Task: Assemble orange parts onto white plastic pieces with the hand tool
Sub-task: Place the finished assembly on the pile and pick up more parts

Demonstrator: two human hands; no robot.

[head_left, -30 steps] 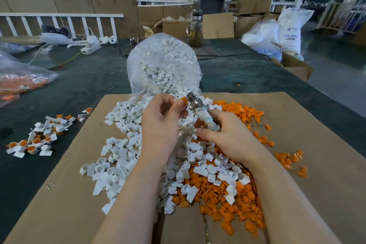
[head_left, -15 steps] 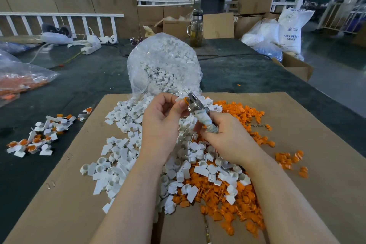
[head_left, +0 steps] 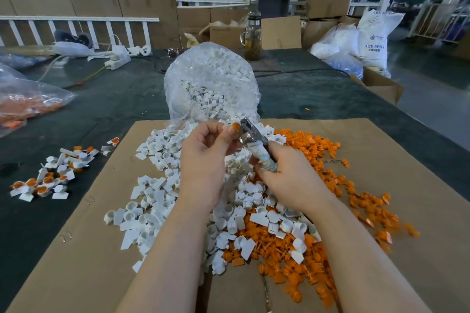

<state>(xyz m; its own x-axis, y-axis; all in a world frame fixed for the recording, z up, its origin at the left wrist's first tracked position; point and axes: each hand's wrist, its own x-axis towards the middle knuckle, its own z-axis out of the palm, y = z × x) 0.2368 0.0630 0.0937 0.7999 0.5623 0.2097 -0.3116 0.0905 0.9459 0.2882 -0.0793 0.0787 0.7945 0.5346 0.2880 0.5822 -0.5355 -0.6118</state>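
Since the earlier frames both hands sit slightly higher over the flat brown cardboard sheet (head_left: 381, 160), the left hand (head_left: 203, 160) pinching a small orange plastic part (head_left: 233, 125) against the metal-headed hand tool (head_left: 250, 134) gripped by the right hand (head_left: 287, 175), above heaped white plastic pieces (head_left: 157, 185), with bare cardboard to the right.

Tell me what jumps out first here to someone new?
The two hands at centre: the left hand pinches an orange part against the metal tool held by the right hand. Beneath them, white pieces and orange parts lie heaped on cardboard, spilling from a clear bag behind.
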